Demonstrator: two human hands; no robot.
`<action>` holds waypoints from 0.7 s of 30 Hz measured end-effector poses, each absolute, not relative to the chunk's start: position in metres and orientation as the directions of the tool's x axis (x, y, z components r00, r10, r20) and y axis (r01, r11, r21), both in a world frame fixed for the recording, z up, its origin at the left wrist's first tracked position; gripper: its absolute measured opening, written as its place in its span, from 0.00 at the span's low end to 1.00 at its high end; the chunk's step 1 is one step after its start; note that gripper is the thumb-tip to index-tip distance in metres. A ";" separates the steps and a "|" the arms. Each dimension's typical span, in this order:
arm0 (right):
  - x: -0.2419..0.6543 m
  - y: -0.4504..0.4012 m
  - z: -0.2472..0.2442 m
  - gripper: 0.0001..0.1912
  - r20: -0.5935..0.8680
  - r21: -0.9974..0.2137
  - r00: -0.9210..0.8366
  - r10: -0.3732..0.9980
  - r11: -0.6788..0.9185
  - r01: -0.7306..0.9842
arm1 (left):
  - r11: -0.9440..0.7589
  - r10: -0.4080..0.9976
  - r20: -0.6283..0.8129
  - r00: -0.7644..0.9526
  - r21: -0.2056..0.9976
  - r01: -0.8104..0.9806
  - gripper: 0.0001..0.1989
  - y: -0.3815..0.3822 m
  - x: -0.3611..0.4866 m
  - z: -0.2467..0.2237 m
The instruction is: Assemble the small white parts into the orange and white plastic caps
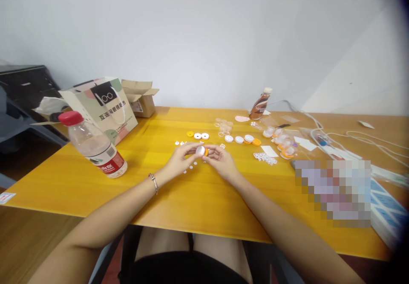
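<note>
A small round piece (200,151), white on one face with an orange part at its right side, is held between both hands above the table. My left hand (182,159) grips its left side with thumb and fingers. On its right side, my right hand (220,160) pinches the orange part. Small white bits lie just below and left of the fingers. Behind the hands are two white discs (201,136) and a yellow disc (190,134). More white and orange discs (248,139) stand in a row to the right.
A red-capped bottle (99,147) and a paper bag (108,109) stand left, near an open cardboard box (142,100). A brown bottle (260,104) is at the back. Clear rings (225,126), bagged pieces (284,143), cables and a blurred flat item (335,190) lie right.
</note>
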State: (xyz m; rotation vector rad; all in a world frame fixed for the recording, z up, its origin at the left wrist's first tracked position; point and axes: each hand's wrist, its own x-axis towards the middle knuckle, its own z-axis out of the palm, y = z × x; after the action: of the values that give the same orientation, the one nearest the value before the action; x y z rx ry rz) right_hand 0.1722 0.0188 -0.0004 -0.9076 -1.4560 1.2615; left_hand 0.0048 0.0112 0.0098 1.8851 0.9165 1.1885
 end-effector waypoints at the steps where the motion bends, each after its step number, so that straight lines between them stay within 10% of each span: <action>1: 0.172 0.019 -0.001 0.17 0.193 -0.981 -0.255 0.948 0.184 -0.057 | -0.507 0.842 0.430 0.324 0.836 0.209 0.17 0.011 0.005 0.009; 21: 0.171 0.016 0.000 0.15 0.178 -0.982 -0.296 0.938 0.150 -0.116 | -0.341 0.911 0.271 0.309 0.919 0.198 0.15 0.014 -0.003 0.017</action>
State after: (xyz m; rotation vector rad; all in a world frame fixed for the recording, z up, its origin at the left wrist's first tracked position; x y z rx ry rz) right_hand 0.1709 0.0155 0.0000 -0.8538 -1.4350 1.3425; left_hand -0.0026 0.0143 0.0170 1.7496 1.0023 1.0855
